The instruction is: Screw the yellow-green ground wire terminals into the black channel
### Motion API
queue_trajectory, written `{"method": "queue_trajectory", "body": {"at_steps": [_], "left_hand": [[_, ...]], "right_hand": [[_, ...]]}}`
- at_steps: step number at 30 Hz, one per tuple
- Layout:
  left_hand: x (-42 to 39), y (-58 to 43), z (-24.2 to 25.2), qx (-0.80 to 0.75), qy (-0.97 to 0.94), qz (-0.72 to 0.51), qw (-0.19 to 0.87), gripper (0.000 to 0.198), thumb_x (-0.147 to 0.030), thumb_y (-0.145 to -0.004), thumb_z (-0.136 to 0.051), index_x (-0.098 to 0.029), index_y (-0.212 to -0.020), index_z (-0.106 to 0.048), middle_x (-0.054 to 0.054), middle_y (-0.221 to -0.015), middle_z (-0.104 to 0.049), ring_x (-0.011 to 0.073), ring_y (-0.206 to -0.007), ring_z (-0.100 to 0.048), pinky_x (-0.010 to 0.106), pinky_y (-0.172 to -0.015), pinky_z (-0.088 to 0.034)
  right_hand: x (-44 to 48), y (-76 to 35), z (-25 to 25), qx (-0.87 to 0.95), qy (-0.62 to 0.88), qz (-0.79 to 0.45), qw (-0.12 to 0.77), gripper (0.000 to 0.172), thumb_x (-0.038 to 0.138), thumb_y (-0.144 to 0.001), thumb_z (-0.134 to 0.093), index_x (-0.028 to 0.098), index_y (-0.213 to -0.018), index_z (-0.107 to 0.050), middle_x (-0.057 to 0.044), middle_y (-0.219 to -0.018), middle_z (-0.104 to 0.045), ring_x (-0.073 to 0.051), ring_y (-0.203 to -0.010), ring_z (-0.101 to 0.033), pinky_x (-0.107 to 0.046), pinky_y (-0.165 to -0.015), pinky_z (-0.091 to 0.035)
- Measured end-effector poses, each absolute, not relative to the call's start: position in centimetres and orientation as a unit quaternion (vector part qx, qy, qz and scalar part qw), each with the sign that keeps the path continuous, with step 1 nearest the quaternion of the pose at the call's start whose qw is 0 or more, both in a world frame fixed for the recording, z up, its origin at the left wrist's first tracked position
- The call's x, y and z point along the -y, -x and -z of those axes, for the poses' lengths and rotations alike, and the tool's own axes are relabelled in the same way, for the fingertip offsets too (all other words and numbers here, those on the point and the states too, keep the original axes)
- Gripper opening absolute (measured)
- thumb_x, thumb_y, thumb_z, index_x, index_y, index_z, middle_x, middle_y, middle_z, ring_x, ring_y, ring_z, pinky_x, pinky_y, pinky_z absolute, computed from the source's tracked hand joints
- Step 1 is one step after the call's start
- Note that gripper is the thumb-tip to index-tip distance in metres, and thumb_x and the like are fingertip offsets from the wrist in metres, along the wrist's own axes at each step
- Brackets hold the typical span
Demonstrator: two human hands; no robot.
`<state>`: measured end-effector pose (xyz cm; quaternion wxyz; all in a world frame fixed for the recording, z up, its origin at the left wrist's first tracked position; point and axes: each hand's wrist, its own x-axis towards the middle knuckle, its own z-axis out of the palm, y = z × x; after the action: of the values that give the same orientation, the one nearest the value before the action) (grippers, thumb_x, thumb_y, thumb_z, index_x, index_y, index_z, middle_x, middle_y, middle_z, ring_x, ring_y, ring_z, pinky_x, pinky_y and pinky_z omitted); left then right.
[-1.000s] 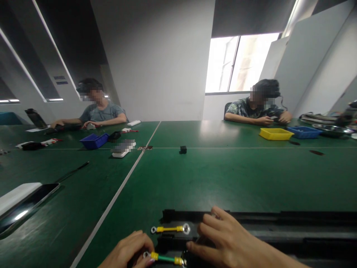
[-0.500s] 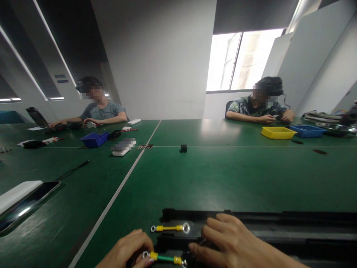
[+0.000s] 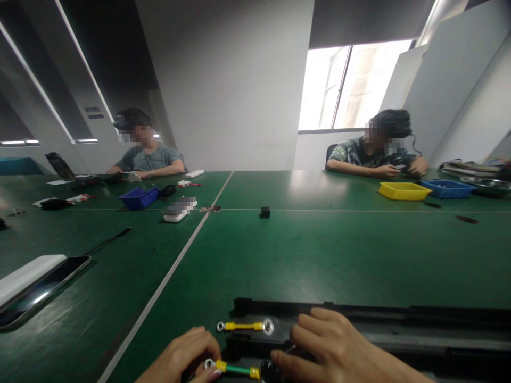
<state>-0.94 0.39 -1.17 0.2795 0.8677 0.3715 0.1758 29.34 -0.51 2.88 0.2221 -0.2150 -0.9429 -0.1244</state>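
Observation:
At the bottom edge, my left hand (image 3: 187,354) is closed, its thumb and finger pinching the left end of a short green wire with yellow-sleeved ring terminals (image 3: 237,369). My right hand (image 3: 325,343) is curled at the wire's other end, beside a dark round part (image 3: 269,371). What its fingers hold is hidden beneath them. A second short wire, yellow with a ring terminal at each end (image 3: 244,326), lies across the left end of a long black channelled housing (image 3: 279,306). The housing stretches away to the right under my right forearm.
A phone (image 3: 43,292) lies at the left beside a white box. Farther off are a small black block (image 3: 265,212), a dark blue bin (image 3: 139,198), a yellow bin (image 3: 403,191) and a blue bin (image 3: 449,189). Two people sit across the green table (image 3: 223,255).
The view has shifted slightly, while my hands and the wires keep nearly the same places. The person at the far left has drawn an arm in towards the body.

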Motion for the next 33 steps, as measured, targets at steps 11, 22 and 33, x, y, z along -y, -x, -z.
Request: {"method": "queue_trajectory", "body": {"at_steps": [11,22,33], "left_hand": [[-0.2,0.8,1.5,-0.377,-0.861,-0.185,0.287,0.006,-0.021,-0.091,-0.057,-0.02,-0.087,-0.061,-0.002,-0.079,-0.061,0.0129,-0.072,-0.057,0.016,-0.066,-0.042],[0.0,0.7,1.3,-0.376,-0.863,-0.189,0.279,0.009,-0.023,-0.092,-0.055,-0.019,-0.086,-0.06,-0.001,-0.078,-0.061,0.0139,-0.072,-0.058,0.017,-0.065,-0.042],[0.1,0.5,0.9,-0.395,-0.854,-0.17,0.293,0.009,-0.024,-0.091,-0.057,-0.019,-0.085,-0.061,-0.002,-0.078,-0.06,0.0132,-0.07,-0.056,0.017,-0.064,-0.042]], "right_hand": [[0.7,-29.5,-3.6,0.928,0.187,0.172,0.273,0.017,0.019,-0.09,-0.059,0.019,-0.107,-0.063,0.004,-0.06,-0.054,-0.012,-0.051,-0.042,-0.028,-0.052,-0.025],[0.7,-29.1,-3.1,0.913,0.216,0.167,0.303,0.012,0.017,-0.09,-0.055,0.018,-0.095,-0.066,0.002,-0.06,-0.054,-0.013,-0.053,-0.038,-0.028,-0.057,-0.024],[0.3,-28.8,-2.1,0.879,0.258,0.183,0.357,0.015,0.027,-0.094,-0.055,0.022,-0.089,-0.068,0.002,-0.066,-0.062,-0.013,-0.066,-0.049,-0.036,-0.093,-0.026]]}}
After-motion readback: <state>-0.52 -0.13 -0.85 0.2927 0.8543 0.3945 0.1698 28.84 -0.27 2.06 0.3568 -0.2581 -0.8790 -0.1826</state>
